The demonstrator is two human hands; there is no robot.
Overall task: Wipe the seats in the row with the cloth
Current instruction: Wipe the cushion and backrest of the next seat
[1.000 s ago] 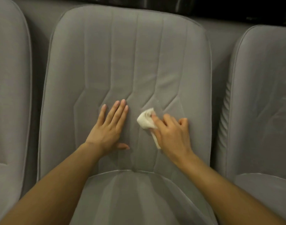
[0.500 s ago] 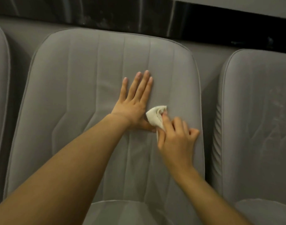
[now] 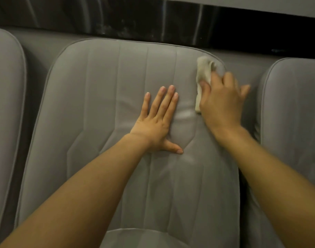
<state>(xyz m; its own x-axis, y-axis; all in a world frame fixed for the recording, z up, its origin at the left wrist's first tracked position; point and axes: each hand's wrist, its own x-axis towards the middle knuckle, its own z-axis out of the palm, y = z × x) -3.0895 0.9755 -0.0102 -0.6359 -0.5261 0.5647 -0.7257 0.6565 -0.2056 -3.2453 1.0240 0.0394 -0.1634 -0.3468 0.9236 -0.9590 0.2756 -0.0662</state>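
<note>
A grey upholstered seat backrest [image 3: 99, 90] fills the middle of the view, with stitched vertical panels. My left hand [image 3: 156, 122] lies flat on its centre, fingers together and thumb spread, holding nothing. My right hand [image 3: 222, 102] presses a small cream cloth [image 3: 204, 72] against the backrest's upper right corner, close to the rounded edge. The hand is blurred and covers the lower part of the cloth. The front of the seat cushion [image 3: 135, 237] shows at the bottom.
A matching grey seat [image 3: 4, 104] stands to the left and another [image 3: 294, 111] to the right, with dark gaps between them. Behind the row runs a dark glossy wall strip [image 3: 153, 20].
My right hand has carried the cloth from the backrest's lower middle up to its upper right corner. My left hand slid upward and stays flat on the backrest. The view has tilted up.
</note>
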